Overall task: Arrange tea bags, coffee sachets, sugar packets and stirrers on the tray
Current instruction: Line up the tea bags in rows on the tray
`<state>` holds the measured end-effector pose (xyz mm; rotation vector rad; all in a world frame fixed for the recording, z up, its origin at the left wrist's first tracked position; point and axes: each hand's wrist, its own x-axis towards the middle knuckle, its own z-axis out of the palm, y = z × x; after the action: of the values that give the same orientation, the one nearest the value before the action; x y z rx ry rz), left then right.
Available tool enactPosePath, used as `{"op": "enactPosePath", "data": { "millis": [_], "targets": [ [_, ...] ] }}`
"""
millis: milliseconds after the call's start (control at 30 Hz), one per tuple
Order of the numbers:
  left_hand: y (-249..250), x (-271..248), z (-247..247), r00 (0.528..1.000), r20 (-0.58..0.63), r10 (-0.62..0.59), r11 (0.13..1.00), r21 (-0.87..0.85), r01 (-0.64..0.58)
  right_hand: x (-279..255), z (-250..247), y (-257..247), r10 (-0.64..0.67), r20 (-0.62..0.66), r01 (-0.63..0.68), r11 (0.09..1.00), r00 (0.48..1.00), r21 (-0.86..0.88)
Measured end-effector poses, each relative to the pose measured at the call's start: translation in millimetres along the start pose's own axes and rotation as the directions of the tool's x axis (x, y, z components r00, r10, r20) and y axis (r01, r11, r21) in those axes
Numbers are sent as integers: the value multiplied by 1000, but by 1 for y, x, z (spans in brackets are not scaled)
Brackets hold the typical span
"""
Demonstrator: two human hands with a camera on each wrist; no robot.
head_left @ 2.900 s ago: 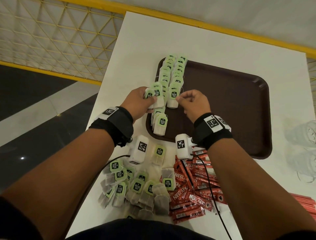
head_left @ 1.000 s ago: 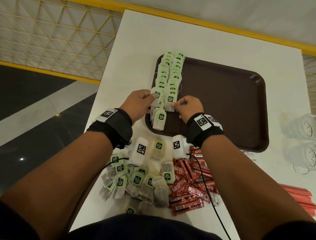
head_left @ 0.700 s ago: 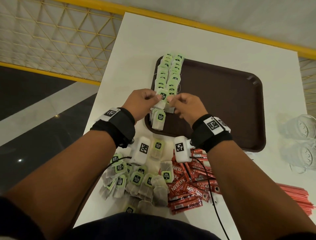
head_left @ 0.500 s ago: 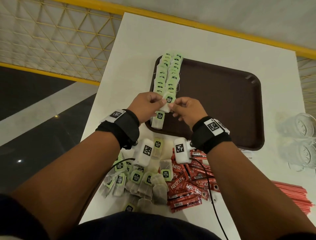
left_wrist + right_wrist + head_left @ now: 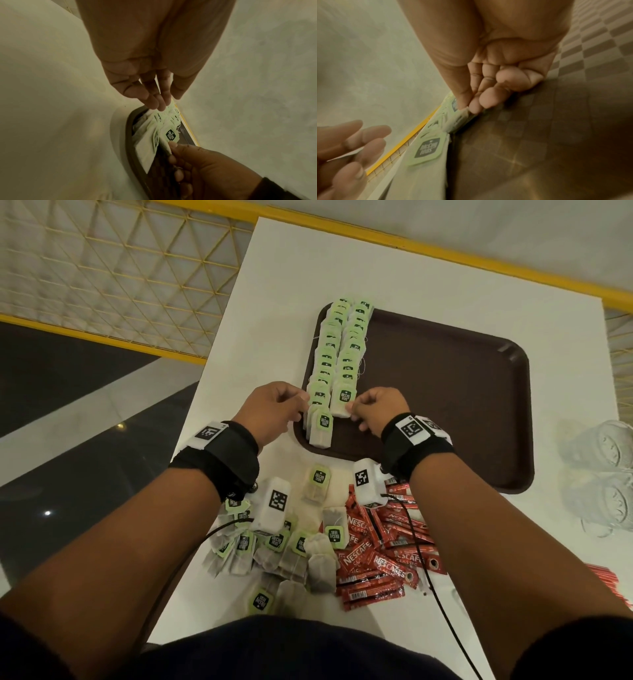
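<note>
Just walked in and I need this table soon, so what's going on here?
A person is lining up tea bags on a brown tray. Two overlapping rows of tea bags run along its left side. The right hand pinches the nearest bag of the right row; the left hand touches the left row's near end. Loose tea bags and red coffee sachets wait on the white table.

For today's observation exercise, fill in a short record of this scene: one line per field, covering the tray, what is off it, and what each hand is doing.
Tray: brown tray on a white table
On tray: two rows of tea bags along its left edge
Off tray: loose tea bags and red coffee sachets on the near table
Left hand: left hand touching the left row's near end
Right hand: right hand pinching the front tea bag of the right row
Coffee on tray: none yet
</note>
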<state>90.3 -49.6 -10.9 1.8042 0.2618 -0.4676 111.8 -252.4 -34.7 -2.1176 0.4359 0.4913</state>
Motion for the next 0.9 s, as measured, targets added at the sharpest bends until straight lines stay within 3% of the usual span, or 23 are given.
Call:
{"op": "enactPosePath", "data": {
  "millis": [333,500,667,900],
  "targets": [
    [-4,-23,-3,1000,1,8,998,55,-8,-18,-7,-3,-67,-71,52,980,995,-193],
    [-17,-43,-2,995,93,43,966,251,-65,-69,-13,-5,-174,163,222,908,971,-354],
    [-37,-55,13,987,154,48,805,580,-130,-109,-2,13,-117,444,370,756,888,-540],
    [-40,-52,40,980,196,29,576,798,-177,-120,26,35,-180,486,490,585,855,-646]
  ]
}}
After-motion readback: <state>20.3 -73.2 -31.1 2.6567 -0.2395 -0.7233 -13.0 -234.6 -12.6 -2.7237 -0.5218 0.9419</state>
